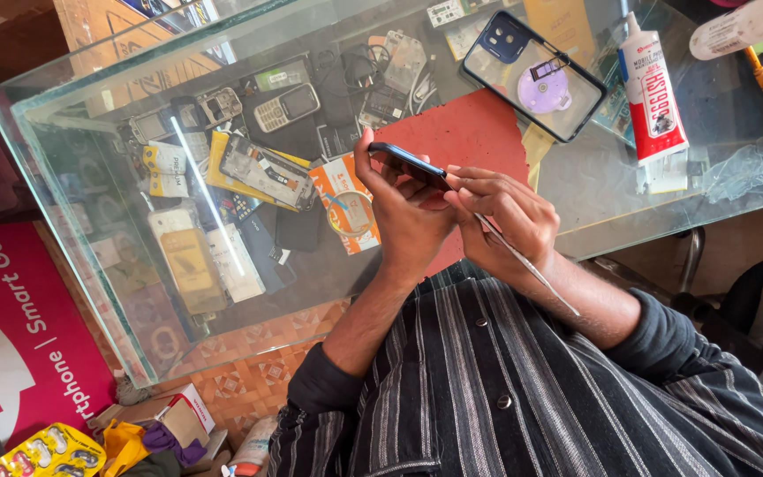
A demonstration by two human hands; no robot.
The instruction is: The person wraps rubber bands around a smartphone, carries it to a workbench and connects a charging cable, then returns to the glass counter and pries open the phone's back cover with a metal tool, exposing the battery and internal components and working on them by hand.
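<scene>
Left hand grips a dark smartphone, held edge-on to the camera. Thumb sits on the far side of the phone, fingers curl under and behind it. Phone sits at the top of the left palm, above the fingers, raised off the glass counter and hovering over the red mat.

Right hand is closed in a pinch on a thin metal tool. Fingertips of that hand meet the near end of the phone, touching its right edge. Tool shaft runs back from the fingers, down along the right forearm toward the striped shirt. Tool tip is hidden behind the fingers; can't tell if it touches the phone.

Both hands are touching each other around the phone, near the counter's closer edge.

On the counter, beyond the hands: a clear phone back cover with a blue camera block lies flat, well apart from the held phone, up and to the right. White glue tube with red label lies just right of the cover. Second white tube at the top right corner.

Under the glass: old keypad phones, loose parts, packets, cables. Pink sign stands on the floor at left.
</scene>
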